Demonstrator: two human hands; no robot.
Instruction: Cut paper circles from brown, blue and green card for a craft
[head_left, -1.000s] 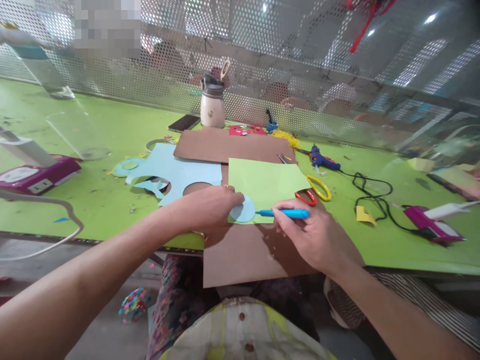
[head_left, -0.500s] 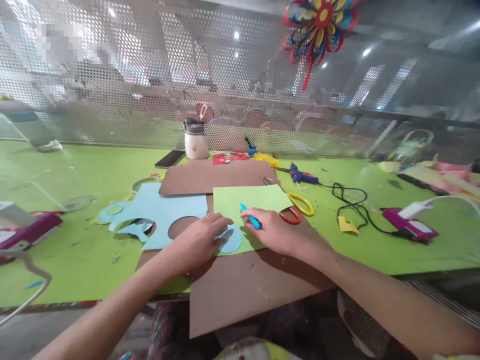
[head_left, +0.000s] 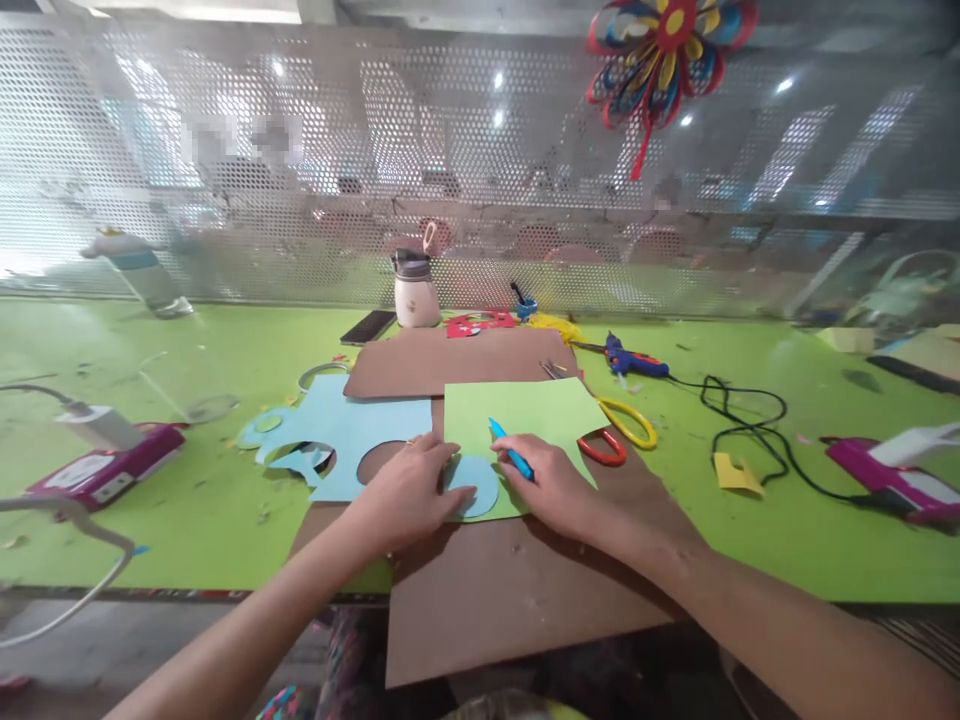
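Note:
In my right hand is a blue pen, pinched with one end angled up and left. The hand rests on a light green paper sheet. A light blue paper circle lies on the sheet's lower left part. My left hand lies at the circle's left edge, thumb on the circle and fingers apart. Left of it spreads a light blue sheet with a round hole and cut edges. Brown cardboard lies under the papers and overhangs the table edge.
Scissors with red and yellow handles lie right of the sheet. Beyond are a blue glue gun with a black cord, a white bottle and a phone. Purple power strips flank both sides.
The view has swung left, so everything sits further right. My left thumb has stretched out over the blue circle. My right hand keeps its grip on the pen near the circle's right edge.

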